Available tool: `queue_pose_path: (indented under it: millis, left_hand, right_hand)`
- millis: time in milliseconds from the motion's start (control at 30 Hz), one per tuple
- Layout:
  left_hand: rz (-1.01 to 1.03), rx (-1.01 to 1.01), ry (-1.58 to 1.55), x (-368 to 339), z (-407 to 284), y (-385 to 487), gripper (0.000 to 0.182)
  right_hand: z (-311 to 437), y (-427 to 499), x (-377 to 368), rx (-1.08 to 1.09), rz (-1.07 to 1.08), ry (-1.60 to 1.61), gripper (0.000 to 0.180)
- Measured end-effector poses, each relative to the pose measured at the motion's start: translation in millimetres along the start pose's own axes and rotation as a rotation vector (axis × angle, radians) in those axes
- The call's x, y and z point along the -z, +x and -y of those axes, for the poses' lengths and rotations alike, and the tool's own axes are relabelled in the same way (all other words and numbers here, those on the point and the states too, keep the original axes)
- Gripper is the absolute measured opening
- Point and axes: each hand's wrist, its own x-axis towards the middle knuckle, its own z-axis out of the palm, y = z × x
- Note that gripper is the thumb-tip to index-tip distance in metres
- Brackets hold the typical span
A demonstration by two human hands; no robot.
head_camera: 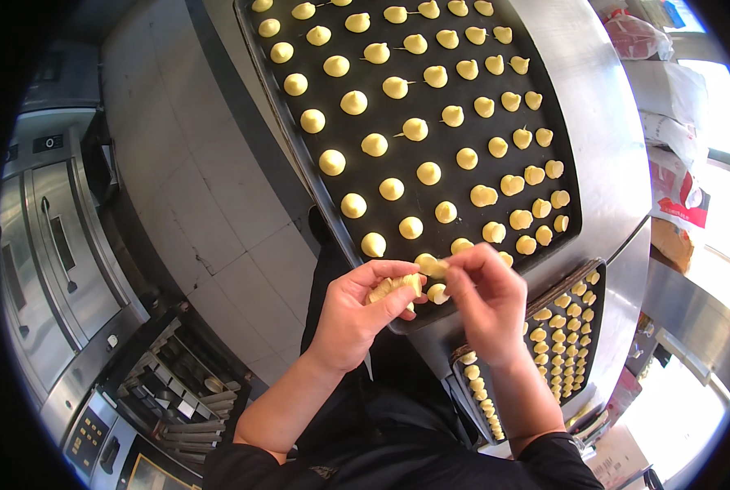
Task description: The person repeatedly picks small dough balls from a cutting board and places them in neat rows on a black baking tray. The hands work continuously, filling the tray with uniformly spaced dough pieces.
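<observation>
My left hand [349, 315] holds a small stack of thin, pale-yellow dough discs [395, 288] over the near edge of a large black baking tray [401, 157]. Between the thumb and fingers of my right hand [490, 306] is a single disc [439, 268], slightly blurred, at a piped mound close to the stack. Rows of yellow piped batter mounds [354, 206] cover the tray, many with pointed tops. Along the near right side, several mounds bear discs, such as a capped mound [494, 232]. My fingers partly hide the nearest mounds.
Another tray [601, 306] of disc-topped mounds lies beside my right forearm on the steel worktable [604, 128]. Bags [671, 92] line the table's far right. Steel ovens [58, 233] stand at left across the tiled floor [218, 220].
</observation>
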Motion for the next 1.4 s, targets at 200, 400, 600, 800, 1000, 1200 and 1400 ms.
queue_pose_path:
  millis: [200, 400, 600, 800, 1000, 1200, 1400]
  left_hand:
    - [-0.017, 0.050, -0.042, 7.2, -10.7, 0.3, 0.032]
    - [-0.016, 0.065, -0.048, 10.7, -17.2, 1.0, 0.032]
    - [-0.029, 0.083, -0.079, 12.4, -20.8, 0.5, 0.032]
    - [-0.003, 0.041, -0.091, 15.5, -17.7, -0.3, 0.030]
    - [-0.004, 0.060, -0.074, 16.3, -18.9, -1.6, 0.029]
    - [-0.023, 0.030, -0.010, 17.5, -19.0, -1.7, 0.031]
    - [-0.084, 0.000, 0.089, 24.0, -18.8, -8.2, 0.030]
  right_hand:
    - [-8.6, 56.1, 6.2, 0.040, -0.147, -0.369, 0.006]
    - [-13.6, 70.8, -5.0, 0.227, -0.233, -0.621, 0.003]
    - [-0.4, 50.1, -13.1, 0.320, -0.185, -0.613, 0.008]
    - [39.9, 20.3, -21.9, 0.173, 0.248, -0.265, 0.029]
    - [25.5, 19.3, -21.5, 0.047, 0.296, -0.129, 0.025]
    - [15.1, 19.2, -27.3, 0.023, 0.207, -0.063, 0.019]
    - [5.1, 36.0, -29.6, 0.062, -0.015, -0.358, 0.013]
